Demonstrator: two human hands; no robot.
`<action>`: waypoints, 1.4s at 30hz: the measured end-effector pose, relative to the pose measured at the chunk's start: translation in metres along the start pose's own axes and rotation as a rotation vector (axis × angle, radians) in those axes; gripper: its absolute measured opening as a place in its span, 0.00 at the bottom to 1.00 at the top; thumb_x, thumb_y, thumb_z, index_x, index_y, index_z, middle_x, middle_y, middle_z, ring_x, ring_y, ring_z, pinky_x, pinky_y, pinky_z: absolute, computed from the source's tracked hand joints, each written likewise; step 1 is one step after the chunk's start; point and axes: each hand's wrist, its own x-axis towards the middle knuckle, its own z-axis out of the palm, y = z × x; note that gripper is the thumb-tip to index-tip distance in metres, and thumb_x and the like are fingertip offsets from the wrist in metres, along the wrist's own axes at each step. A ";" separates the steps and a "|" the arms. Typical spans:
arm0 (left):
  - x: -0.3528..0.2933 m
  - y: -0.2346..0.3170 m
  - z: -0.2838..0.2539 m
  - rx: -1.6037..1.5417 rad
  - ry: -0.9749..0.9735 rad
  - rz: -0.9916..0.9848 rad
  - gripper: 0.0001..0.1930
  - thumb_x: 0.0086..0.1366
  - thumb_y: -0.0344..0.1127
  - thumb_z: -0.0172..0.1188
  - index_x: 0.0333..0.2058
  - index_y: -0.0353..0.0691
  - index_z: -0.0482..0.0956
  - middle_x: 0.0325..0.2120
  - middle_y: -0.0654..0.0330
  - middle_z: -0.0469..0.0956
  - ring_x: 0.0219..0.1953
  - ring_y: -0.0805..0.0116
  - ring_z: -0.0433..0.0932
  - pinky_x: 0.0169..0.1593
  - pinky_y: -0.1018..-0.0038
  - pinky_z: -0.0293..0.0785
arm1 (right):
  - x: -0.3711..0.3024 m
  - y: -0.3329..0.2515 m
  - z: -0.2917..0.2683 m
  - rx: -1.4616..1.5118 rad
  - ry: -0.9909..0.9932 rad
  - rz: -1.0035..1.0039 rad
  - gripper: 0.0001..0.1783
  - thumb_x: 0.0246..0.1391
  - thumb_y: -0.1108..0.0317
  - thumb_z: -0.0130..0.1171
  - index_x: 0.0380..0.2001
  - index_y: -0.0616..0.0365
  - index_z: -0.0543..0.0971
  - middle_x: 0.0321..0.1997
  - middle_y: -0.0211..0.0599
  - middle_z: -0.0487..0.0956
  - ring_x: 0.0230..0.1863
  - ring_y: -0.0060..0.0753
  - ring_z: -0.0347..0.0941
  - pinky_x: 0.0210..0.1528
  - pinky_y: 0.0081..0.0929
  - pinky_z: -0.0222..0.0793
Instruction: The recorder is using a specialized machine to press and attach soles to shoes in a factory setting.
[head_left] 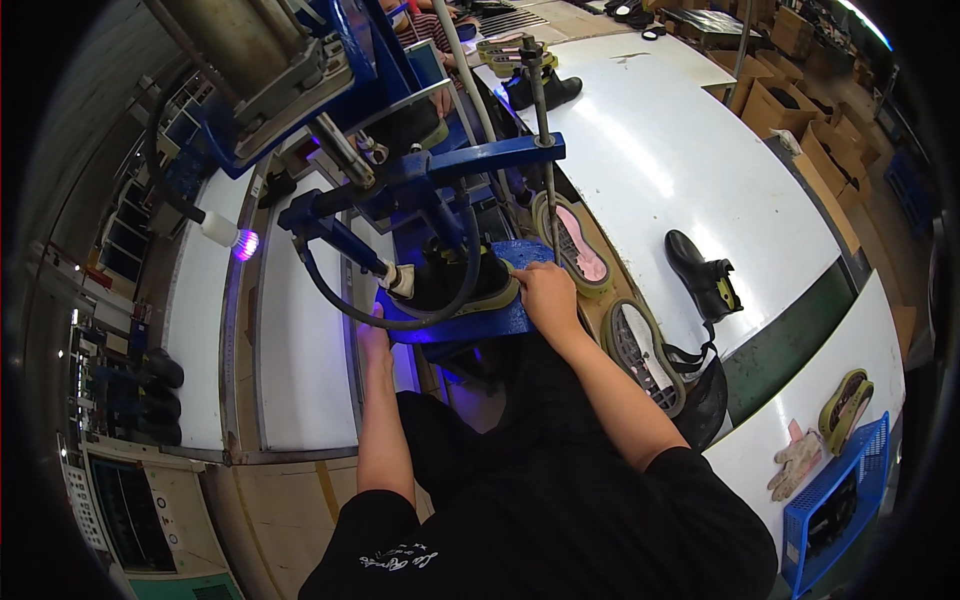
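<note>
In the head view, we see one black shoe (490, 278) resting on the blue plate (500, 322), under the arms of a blue press (490, 155). Its long axis runs nearly from nine to three o'clock, the right end tipping slightly towards two. Our right hand (548, 292) is the nearer one: its bent fingers touch the sole's edge at that end, so the shoe lies at nine o'clock from it. We can't tell whether those fingers pinch the shoe or only press against it. Our left hand (376, 340) is at the plate's left edge, with the shoe at two o'clock from it; its fingers are mostly hidden, so we can't tell how tightly it grips.

Counting outward from our right hand, we find two loose soles beside the press: one pink-lined sole (582, 250) at one o'clock and one grey-and-white sole (640, 350) at four. One dark boot (700, 278) lies at three on the white table (660, 150). Well apart, nearer four, are one olive sole (845, 412), one pale glove (797, 462) and one blue basket (872, 455). One purple-lit bulb (246, 243) hangs at ten o'clock from our left hand.
</note>
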 end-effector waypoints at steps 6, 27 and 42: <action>-0.012 -0.020 -0.015 -0.050 -0.072 0.036 0.17 0.75 0.51 0.62 0.46 0.42 0.82 0.34 0.65 0.79 0.35 0.70 0.78 0.36 0.64 0.77 | 0.005 0.000 0.004 -0.048 0.021 -0.038 0.09 0.53 0.69 0.64 0.36 0.54 0.91 0.31 0.37 0.84 0.38 0.47 0.78 0.42 0.43 0.75; -0.219 -0.068 -0.008 -0.462 -0.476 -0.313 0.17 0.77 0.50 0.59 0.46 0.41 0.80 0.38 0.59 0.84 0.35 0.70 0.80 0.42 0.68 0.79 | 0.026 -0.009 0.048 0.047 0.010 -0.269 0.07 0.47 0.69 0.63 0.28 0.54 0.88 0.29 0.39 0.81 0.40 0.45 0.74 0.41 0.42 0.67; -0.268 -0.037 0.103 -0.276 -1.023 -0.563 0.33 0.80 0.64 0.41 0.73 0.52 0.61 0.70 0.65 0.70 0.60 0.66 0.74 0.61 0.62 0.72 | 0.017 0.023 0.016 0.168 -0.178 -0.326 0.11 0.44 0.71 0.68 0.33 0.50 0.92 0.32 0.37 0.84 0.44 0.45 0.74 0.47 0.40 0.70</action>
